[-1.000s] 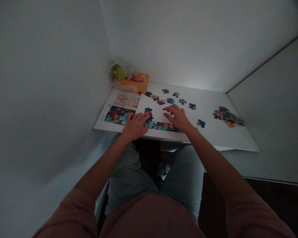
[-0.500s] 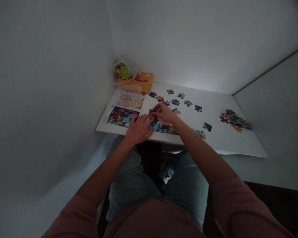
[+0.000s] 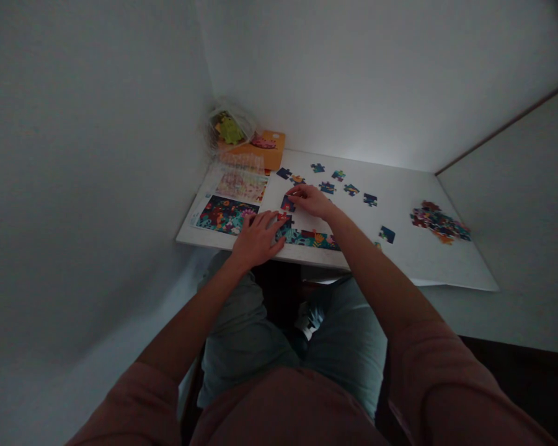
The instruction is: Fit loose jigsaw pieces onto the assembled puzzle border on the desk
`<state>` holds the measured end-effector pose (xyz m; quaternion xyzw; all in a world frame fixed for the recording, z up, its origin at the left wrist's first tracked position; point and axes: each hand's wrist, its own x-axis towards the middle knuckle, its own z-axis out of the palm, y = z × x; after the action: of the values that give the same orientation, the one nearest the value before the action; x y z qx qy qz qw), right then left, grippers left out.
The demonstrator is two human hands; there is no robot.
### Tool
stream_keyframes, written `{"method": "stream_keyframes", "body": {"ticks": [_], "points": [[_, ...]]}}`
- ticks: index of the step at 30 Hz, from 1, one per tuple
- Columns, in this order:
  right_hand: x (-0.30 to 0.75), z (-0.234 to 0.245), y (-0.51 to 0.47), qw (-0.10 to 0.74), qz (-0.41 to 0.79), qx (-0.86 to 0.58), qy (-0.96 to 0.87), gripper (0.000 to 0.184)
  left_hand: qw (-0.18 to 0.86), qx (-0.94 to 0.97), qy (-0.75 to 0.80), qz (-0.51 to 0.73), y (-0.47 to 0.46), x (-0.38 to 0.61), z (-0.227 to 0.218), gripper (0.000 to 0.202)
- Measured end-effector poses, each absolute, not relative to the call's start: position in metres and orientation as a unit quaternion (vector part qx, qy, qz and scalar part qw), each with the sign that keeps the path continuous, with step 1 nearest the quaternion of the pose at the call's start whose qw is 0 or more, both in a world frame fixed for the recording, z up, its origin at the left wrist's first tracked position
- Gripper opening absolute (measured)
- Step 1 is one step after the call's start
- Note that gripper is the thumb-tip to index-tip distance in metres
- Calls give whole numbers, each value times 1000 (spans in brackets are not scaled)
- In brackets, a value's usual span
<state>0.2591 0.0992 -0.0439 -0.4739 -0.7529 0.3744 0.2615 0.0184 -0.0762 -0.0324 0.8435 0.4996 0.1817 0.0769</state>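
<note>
My left hand (image 3: 259, 238) lies with its fingers stretched out at the left end of a joined strip of jigsaw puzzle (image 3: 309, 239), fingertips touching the pieces there. My right hand (image 3: 310, 201) is closed, thumb and fingers at a dark blue puzzle piece with a red patch (image 3: 287, 204), just above the joined corner. Part of the strip is hidden behind my right forearm. Left of my left hand lies a printed sheet with a colourful picture (image 3: 225, 214).
Loose puzzle pieces (image 3: 327, 188) are scattered beyond my right hand, and a single piece (image 3: 387, 234) lies right of my forearm. A heap of pieces (image 3: 439, 223) sits at the right. An orange box (image 3: 273, 142) and a clear plastic bag (image 3: 232, 127) stand in the back left corner.
My right hand has moved slightly away from the joined corner, and the dark blue piece with red now shows under its fingertips. My left hand stays on the strip. The view shifted a little.
</note>
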Motion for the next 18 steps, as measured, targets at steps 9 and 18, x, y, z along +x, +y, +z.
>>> {"method": "stream_keyframes", "body": {"ticks": [9, 18], "points": [[246, -38, 89, 219, 352, -471, -779, 9, 74, 841, 509, 169, -77, 20, -30, 53], [270, -50, 70, 211, 286, -443, -823, 19, 66, 841, 513, 159, -78, 22, -28, 58]]}}
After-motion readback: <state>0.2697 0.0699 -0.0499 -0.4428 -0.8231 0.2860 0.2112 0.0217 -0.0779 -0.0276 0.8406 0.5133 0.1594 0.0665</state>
